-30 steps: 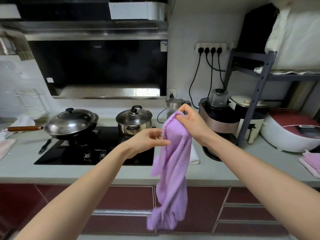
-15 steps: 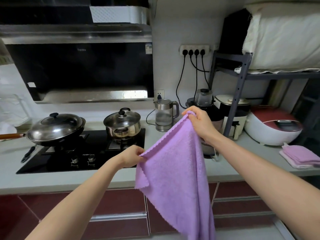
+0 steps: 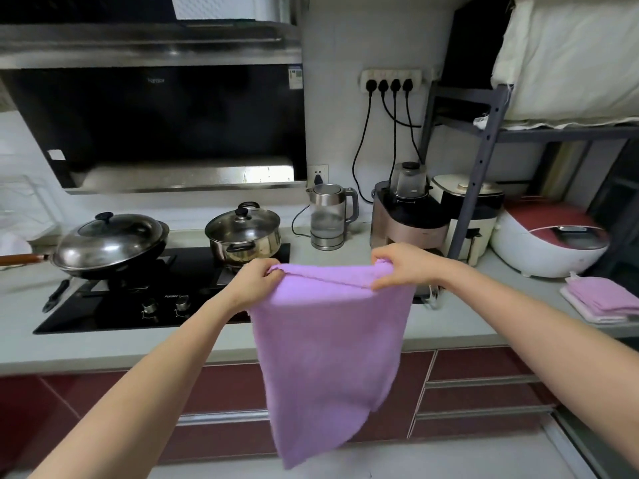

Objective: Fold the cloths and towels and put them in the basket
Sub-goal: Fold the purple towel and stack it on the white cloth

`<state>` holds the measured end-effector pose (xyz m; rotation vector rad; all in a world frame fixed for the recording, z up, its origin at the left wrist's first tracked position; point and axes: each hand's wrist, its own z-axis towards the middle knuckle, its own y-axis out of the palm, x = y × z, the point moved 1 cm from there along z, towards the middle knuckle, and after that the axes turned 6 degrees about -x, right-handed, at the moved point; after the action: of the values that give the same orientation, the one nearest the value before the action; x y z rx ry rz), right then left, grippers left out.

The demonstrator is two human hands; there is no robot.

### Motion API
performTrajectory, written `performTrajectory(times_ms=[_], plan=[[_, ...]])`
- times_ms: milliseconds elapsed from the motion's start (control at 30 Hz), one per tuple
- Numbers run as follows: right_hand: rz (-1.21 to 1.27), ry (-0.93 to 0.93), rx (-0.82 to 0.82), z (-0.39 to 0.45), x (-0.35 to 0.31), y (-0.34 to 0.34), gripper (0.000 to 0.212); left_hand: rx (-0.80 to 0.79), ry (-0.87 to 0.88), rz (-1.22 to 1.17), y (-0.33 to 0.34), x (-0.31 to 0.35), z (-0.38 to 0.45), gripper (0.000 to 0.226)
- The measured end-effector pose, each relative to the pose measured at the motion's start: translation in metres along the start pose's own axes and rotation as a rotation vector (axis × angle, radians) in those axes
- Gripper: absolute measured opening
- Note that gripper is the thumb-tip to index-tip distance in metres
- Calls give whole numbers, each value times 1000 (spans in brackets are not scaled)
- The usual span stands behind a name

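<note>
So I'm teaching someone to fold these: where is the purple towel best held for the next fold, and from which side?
Probably by its two lower corners, one per hand, coming from below and lifting them to the top edge. The purple towel hangs flat in front of the counter, its top corners pinched by the left hand and right hand.

Soft even daylight fills the kitchen, glare streaks the steel range hood [image 3: 186, 178], and wide-angle edges bend and blur

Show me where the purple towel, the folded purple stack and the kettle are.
purple towel [image 3: 328, 357], head view, middle of the hanging cloth
folded purple stack [image 3: 603, 297], head view, top cloth
kettle [image 3: 328, 217], head view, glass body
</note>
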<state>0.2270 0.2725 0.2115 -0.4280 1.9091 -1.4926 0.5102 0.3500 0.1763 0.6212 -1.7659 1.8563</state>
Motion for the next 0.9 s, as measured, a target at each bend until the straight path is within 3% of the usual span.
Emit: performTrajectory(times_ms=[100, 167, 233, 300, 433, 533, 633, 700, 767, 900], plan=[[-180, 16, -60, 6, 4, -4, 37, -226, 42, 20, -10, -3, 3, 45], [-224, 90, 0, 12, 7, -3, 33, -344, 26, 261, -13, -6, 7, 58], [-259, 158, 29, 22, 6, 0, 30, -380, 16, 561, -13, -4, 13, 48], [-180, 196, -15, 34, 7, 6, 26, -402, -18, 689, -14, 2, 18, 36], [184, 154, -95, 47, 5, 4, 23, -386, -37, 689, -23, -5, 32, 11], [136, 64, -242, 51, 5, -1, 16, -405, 17, 612, -34, -13, 39, 14], [-85, 113, -391, 61, 7, 5, 28, -470, 49, 533, -39, -9, 40, 31], [-190, 125, -341, 71, 9, 12, 31, -483, 69, 624, -37, -13, 45, 39], [-110, 148, -328, 78, 10, 12, 36, -485, 53, 719, -34, -18, 54, 33], [143, 197, -301, 89, 25, -6, 7, -446, 30, 640, -33, -15, 85, 11]])
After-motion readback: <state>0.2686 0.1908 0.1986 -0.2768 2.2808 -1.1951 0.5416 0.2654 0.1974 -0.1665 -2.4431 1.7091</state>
